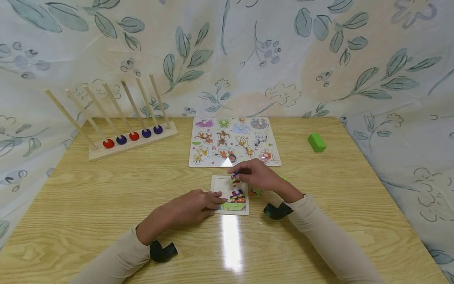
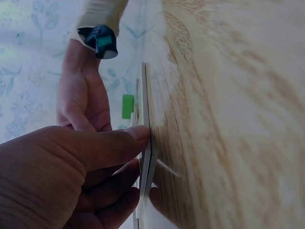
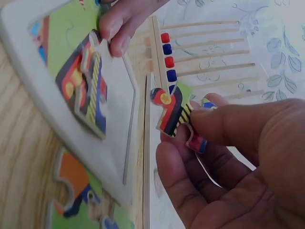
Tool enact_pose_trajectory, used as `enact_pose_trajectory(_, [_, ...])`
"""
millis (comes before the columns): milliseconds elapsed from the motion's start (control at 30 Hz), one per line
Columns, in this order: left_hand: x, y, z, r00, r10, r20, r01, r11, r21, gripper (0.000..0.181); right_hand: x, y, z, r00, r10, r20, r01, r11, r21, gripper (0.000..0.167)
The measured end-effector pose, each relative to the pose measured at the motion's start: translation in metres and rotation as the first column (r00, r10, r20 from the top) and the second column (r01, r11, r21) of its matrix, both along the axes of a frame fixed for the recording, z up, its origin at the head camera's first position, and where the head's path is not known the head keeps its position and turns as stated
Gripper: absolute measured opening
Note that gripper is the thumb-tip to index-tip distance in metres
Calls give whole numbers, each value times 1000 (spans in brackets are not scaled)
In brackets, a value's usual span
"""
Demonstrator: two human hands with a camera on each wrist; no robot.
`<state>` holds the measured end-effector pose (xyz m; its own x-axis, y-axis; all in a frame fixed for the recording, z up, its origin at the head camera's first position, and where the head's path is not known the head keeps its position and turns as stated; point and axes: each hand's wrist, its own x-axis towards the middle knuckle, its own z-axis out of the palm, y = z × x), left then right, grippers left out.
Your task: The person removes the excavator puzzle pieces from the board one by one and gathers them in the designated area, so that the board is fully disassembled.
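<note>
In the head view, on the counter (image 1: 124, 189), the left hand (image 1: 193, 206) holds the left side of the puzzle tray (image 1: 232, 213) and the right hand (image 1: 258, 174) pinches a puzzle piece (image 1: 235, 182) above it. Left wrist: thumb and bent fingers grip the tray's edge. Right wrist: fingers pinch the piece, clear of the tray; loose pieces (image 3: 81, 183) lie beside it

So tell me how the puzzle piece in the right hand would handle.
The puzzle piece looks thin, so probably light. Pinched by the right hand, it shows no bend, suggesting stiffness. Being flat, it should slide rather than roll.
</note>
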<state>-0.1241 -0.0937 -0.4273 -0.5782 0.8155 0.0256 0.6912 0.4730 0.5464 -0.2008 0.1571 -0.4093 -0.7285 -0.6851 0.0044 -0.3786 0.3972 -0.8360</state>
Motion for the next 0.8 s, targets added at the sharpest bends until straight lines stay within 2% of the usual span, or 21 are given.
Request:
enact_pose_trajectory(200, [2, 1, 2, 1000, 24, 17, -23, 1000, -6, 29, 2, 9, 2, 1000, -25, -10, 25, 1000, 16, 26])
enact_pose_trajectory(333, [3, 3, 3, 1000, 19, -12, -19, 1000, -6, 27, 2, 19, 1, 998, -61, -26, 61, 998, 26, 23])
enact_pose_trajectory(567, [3, 7, 0, 997, 32, -74, -32, 999, 3, 23, 1, 43, -1, 996, -81, 30, 81, 997, -14, 17])
enact_pose_trajectory(700, [2, 6, -1, 997, 43, -69, -43, 999, 2, 26, 2, 54, 1, 995, -98, 11, 98, 995, -9, 18])
enact_pose_trajectory(800, [0, 4, -1, 999, 38, -31, -39, 999, -18, 34, 3, 59, 4, 993, -122, -4, 122, 992, 20, 19])
